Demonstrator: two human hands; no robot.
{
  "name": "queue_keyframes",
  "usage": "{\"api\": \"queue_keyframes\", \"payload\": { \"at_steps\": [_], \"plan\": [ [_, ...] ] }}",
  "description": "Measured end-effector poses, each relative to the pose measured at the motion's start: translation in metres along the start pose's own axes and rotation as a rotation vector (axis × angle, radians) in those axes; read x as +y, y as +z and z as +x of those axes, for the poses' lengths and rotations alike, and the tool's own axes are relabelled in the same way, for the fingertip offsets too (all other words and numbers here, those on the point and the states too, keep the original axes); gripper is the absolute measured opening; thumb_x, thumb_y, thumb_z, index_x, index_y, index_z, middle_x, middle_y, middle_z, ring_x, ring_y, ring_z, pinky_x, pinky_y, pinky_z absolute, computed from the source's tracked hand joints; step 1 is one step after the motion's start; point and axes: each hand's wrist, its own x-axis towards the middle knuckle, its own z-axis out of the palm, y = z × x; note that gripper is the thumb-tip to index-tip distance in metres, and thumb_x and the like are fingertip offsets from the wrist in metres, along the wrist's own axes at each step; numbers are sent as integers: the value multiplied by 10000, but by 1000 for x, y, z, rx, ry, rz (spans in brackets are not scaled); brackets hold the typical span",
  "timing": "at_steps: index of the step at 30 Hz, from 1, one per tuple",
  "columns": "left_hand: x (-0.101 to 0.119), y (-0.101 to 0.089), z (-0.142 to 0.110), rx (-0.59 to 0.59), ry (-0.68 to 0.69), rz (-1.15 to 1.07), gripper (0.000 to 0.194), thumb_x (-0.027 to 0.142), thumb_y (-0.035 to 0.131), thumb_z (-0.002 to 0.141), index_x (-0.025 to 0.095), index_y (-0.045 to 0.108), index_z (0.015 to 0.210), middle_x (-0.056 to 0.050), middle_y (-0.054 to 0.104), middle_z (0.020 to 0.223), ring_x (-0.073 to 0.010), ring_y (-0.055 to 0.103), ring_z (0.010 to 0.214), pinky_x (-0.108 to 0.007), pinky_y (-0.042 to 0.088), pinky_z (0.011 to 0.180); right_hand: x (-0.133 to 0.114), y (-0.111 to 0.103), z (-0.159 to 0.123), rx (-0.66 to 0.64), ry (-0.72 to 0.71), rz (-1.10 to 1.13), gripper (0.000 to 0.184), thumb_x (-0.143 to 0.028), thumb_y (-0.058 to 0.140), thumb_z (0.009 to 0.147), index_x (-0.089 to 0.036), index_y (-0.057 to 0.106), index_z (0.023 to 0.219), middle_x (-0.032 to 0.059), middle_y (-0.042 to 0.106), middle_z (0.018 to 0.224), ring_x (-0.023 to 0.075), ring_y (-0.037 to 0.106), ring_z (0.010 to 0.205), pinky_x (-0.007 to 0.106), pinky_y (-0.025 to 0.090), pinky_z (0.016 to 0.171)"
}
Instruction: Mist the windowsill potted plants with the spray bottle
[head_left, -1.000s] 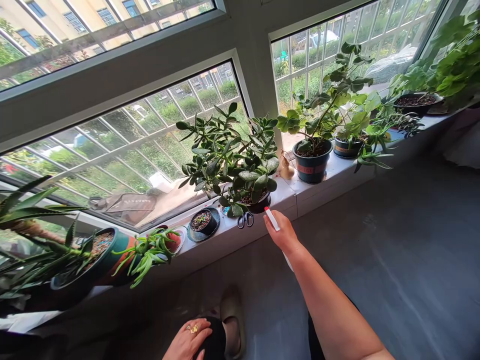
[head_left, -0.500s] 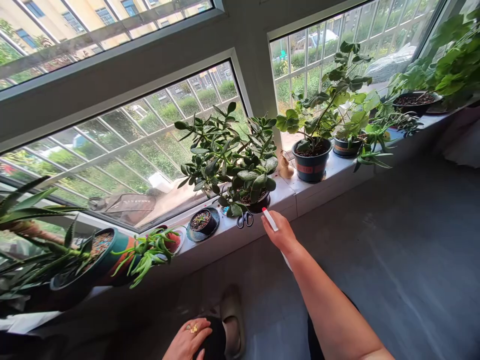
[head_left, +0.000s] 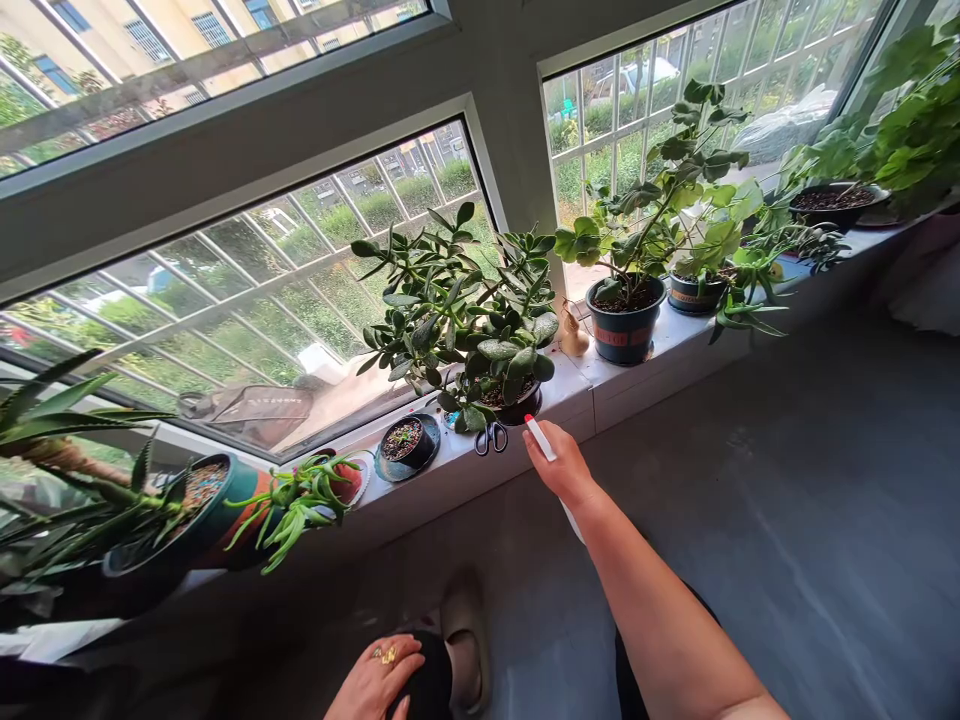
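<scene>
From the head camera we look down along a white windowsill [head_left: 480,492], and we take the black-handled scissors [head_left: 490,438] lying on it as our landmark. Our right hand [head_left: 561,468] is curled shut around a white stick [head_left: 541,440], just right of the scissors and close to the sill's front edge. We judge this the holding-out step, with the stick brought up to the sill. The stick's long axis runs slantwise through the fist, its red tip pointing up and left toward the scissors, its other end poking out below the hand. From this grip, we judge, a short forward push would bring the tip over the sill. Well below the scissors, our left hand [head_left: 375,682] lies loosely open on a dark-clothed knee [head_left: 429,680], holding nothing we can see. Just behind the scissors, a jade plant [head_left: 465,320] stands in a dark pot [head_left: 519,408]
</scene>
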Motion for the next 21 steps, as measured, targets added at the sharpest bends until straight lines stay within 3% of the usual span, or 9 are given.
{"api": "queue_keyframes", "payload": {
  "at_steps": [8, 15, 21],
  "plan": [
    [1, -1, 0, -5, 3, 7, 411, 228, 497, 880, 276, 570, 1282, -21, 655, 1287, -218, 578, 1238, -401, 484, 1063, 2, -4, 1, -23, 48, -58, 333, -422, 446, 956, -234, 417, 683, -17, 497, 650, 139, 426, 583, 265, 305, 571],
    [-6, -8, 4, -39, 124, 114, 443, 254, 552, 864, 260, 570, 1306, -22, 664, 1283, -203, 604, 1217, -359, 533, 1028, 8, -8, 4, 109, 1, -22, 315, -426, 402, 983, -227, 486, 754, 20, 548, 741, 161, 507, 669, 269, 397, 657],
    [-11, -12, 7, -61, 177, 184, 447, 253, 574, 844, 248, 599, 1291, -35, 669, 1284, -211, 628, 1193, -349, 559, 1005, 11, -8, 4, 109, 37, -64, 325, -423, 428, 974, -229, 490, 721, 15, 556, 694, 153, 489, 612, 266, 362, 602]
  ]
}}
